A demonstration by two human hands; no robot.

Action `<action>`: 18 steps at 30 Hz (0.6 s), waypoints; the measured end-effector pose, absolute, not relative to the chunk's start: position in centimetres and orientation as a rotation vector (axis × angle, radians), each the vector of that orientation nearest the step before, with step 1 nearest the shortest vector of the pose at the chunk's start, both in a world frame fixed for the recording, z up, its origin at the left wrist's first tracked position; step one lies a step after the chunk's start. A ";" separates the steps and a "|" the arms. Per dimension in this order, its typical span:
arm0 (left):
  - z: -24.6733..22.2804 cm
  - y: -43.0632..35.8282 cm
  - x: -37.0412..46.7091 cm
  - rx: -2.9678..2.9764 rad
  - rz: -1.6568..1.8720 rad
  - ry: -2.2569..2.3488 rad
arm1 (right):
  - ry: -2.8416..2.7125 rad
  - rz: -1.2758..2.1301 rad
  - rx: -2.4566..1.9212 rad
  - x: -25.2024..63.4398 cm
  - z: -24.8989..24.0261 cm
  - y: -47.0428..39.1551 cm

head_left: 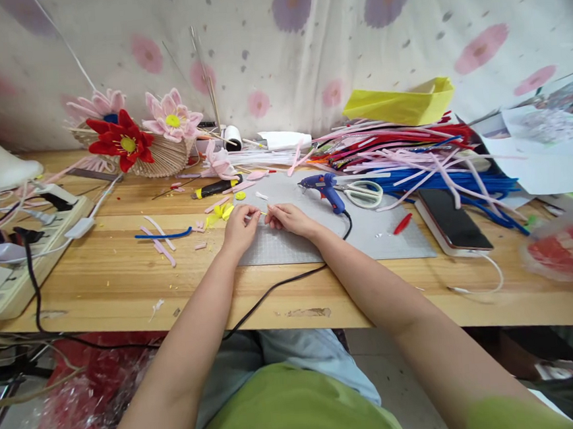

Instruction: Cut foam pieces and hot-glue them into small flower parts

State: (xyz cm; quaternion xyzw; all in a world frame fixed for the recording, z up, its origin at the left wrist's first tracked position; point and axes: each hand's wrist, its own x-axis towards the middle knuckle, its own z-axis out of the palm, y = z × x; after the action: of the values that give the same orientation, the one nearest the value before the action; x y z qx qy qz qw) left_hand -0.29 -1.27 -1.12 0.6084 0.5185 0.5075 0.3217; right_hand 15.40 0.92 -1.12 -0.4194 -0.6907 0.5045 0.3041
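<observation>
My left hand and my right hand meet over the grey cutting mat, fingertips pinched close together. Between them shows a thin, small yellow strip, mostly hidden by the fingers. Beside my left hand lie several yellow pieces and a round yellow disc. A small white scrap rests just beyond the fingertips. To the right of my right hand, a blue glue gun lies on the mat, with white-handled scissors next to it.
Bundles of coloured pipe cleaners cover the back right, near a phone. Behind my left hand are a yellow-black cutter and a basket with fuzzy flowers. A power strip sits left; a black cord crosses the front.
</observation>
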 end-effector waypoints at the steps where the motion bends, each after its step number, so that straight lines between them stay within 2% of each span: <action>1: -1.2 -1.2 -0.3 1.600 1.340 1.365 | -1.816 1.334 -1.115 15.3 -1.2 0.9; 7: -1.8 -1.2 -0.2 1.686 1.326 1.342 | -1.871 1.077 -1.117 14.8 -1.4 0.6; 11: -1.9 -1.0 -0.5 1.587 1.374 1.408 | -1.791 0.880 -1.302 15.3 -1.2 0.8; 18: -2.3 0.1 -1.8 1.286 1.512 1.572 | -1.611 1.033 -1.303 17.0 -0.8 1.6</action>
State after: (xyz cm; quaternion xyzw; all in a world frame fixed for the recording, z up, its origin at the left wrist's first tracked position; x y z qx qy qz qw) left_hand -1.81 0.10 -2.33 0.4843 0.5922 0.5697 0.3001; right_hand 17.02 1.64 -0.81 -0.5155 -0.6374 0.4087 0.4012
